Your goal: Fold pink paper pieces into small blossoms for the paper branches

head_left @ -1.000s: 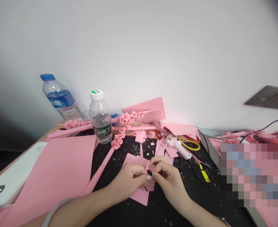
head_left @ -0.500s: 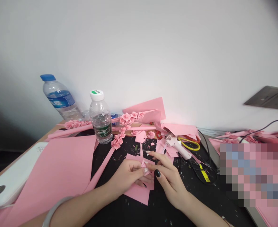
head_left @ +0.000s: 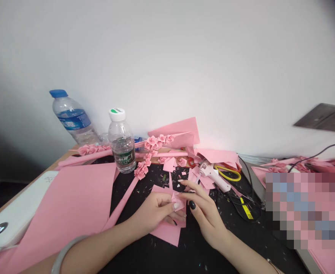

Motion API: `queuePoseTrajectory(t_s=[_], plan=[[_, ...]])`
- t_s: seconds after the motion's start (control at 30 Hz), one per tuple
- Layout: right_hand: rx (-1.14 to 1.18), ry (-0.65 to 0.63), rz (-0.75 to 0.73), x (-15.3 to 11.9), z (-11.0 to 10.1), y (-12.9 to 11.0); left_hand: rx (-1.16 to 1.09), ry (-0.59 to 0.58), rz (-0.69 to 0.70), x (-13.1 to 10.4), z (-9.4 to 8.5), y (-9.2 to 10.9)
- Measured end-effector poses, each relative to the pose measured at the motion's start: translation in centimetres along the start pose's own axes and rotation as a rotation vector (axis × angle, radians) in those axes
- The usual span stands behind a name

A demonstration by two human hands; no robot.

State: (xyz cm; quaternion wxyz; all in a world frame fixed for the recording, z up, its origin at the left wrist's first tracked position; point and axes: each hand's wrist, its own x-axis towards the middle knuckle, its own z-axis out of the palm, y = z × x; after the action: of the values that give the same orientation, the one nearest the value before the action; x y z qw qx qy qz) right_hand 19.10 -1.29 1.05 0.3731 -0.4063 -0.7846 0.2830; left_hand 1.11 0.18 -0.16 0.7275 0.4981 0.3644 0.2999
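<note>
"So, what is being grasped?"

"A small folded piece of pink paper (head_left: 180, 201) is pinched between the thumb and fingers of the left hand (head_left: 157, 211), above pink sheets (head_left: 167, 235) laid on the desk (head_left: 207, 251). The right hand (head_left: 205, 209) is held loosely spread, unclenched, its index fingertip placed by the fold's edge."

"And what can be read?"

"On the upright bottle (head_left: 123, 145), a green label (head_left: 126, 158) is printed with white characters, apparently 怡宝. On the tilted bottle (head_left: 70, 105), a blue label (head_left: 74, 120) is marked with white lettering too blurred to be made out. Grey characters can be seen on the white device (head_left: 21, 207), too faint to be deciphered."
</note>
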Motion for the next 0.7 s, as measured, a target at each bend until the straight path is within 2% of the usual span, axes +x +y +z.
queuePoseTrajectory(t_s=[0.07, 0.13, 0.2, 0.3, 0.37, 0.6, 0.7], plan=[[0.034, 0.05, 0.054, 0.09, 0.05, 0.18, 0.024, -0.032, 0.0, -0.08, 0.13, 0.09], [0.037, 0.02, 0.117, 0.22, 0.14, 0.32, 0.047, -0.078, -0.002, -0.22, 0.28, 0.13], [-0.006, -0.096, 0.136, 0.37, 0.26, 0.35, 0.073, -0.116, -0.004, -0.41, 0.41, 0.13], [-0.082, -0.289, 0.085, 0.48, 0.38, 0.21, 0.112, -0.145, -0.022, -0.65, 0.51, 0.07], [-0.105, -0.359, 0.053, 0.46, 0.37, 0.06, 0.135, -0.152, -0.031, -0.72, 0.54, 0.02], [-0.14, -0.343, 0.026, 0.32, 0.51, -0.22, 0.125, -0.193, -0.043, -0.76, 0.69, 0.09], [-0.099, -0.312, 0.055, 0.38, 0.55, -0.03, 0.158, -0.17, -0.047, -0.82, 0.7, 0.27]])
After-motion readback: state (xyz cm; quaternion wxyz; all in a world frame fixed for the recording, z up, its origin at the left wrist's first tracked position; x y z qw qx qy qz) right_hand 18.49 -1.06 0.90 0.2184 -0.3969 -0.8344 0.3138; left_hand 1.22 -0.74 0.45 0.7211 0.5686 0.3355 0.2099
